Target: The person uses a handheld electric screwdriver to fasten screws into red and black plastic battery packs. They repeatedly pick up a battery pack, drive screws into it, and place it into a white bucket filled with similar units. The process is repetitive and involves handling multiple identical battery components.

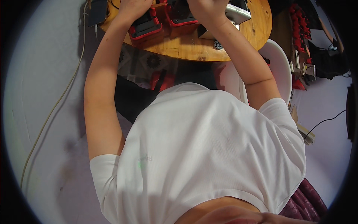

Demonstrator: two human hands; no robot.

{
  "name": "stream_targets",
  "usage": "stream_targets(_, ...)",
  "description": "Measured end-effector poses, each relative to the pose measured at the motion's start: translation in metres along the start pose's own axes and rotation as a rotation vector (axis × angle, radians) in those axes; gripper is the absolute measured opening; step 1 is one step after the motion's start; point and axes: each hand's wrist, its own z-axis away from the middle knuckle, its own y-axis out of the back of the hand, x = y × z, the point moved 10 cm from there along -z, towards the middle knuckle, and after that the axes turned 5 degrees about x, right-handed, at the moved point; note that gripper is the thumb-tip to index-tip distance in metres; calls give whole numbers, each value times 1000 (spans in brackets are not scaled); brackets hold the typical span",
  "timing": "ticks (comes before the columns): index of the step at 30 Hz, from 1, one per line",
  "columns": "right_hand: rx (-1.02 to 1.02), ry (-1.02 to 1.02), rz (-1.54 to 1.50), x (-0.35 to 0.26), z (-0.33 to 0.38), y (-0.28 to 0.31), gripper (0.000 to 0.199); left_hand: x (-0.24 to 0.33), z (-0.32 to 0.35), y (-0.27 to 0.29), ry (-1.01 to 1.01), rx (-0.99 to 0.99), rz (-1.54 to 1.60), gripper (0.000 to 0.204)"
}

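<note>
Both forearms reach up to the far side of a round wooden table [182,50]. My left hand [136,8] is at the top edge, beside a red-and-black plastic case [146,28]; its fingers run out of the picture. My right hand [209,12] is over the table, right of a second red-and-black case [182,21] and left of a silver metal piece [237,14]. Its fingers are cut off too, so what either hand holds cannot be seen. Below my right wrist lies a small pile of metal bits [218,45], perhaps screws.
A white tub [284,61] stands right of the table, by my right elbow. Several red parts [298,31] line the far right. A pale cable [56,106] hangs along the left wall, and a dark flat device [98,13] sits by the table's left edge.
</note>
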Motion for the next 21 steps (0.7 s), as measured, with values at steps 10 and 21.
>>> stream_targets(10, 258, -275, -209, 9, 0, 55, 27, -13, 2, -3, -74, 148, -16, 34)
stream_targets(21, 286, -24, 399, -29, 38, 143, 28, -51, -8, -31, -108, 78, -104, 38)
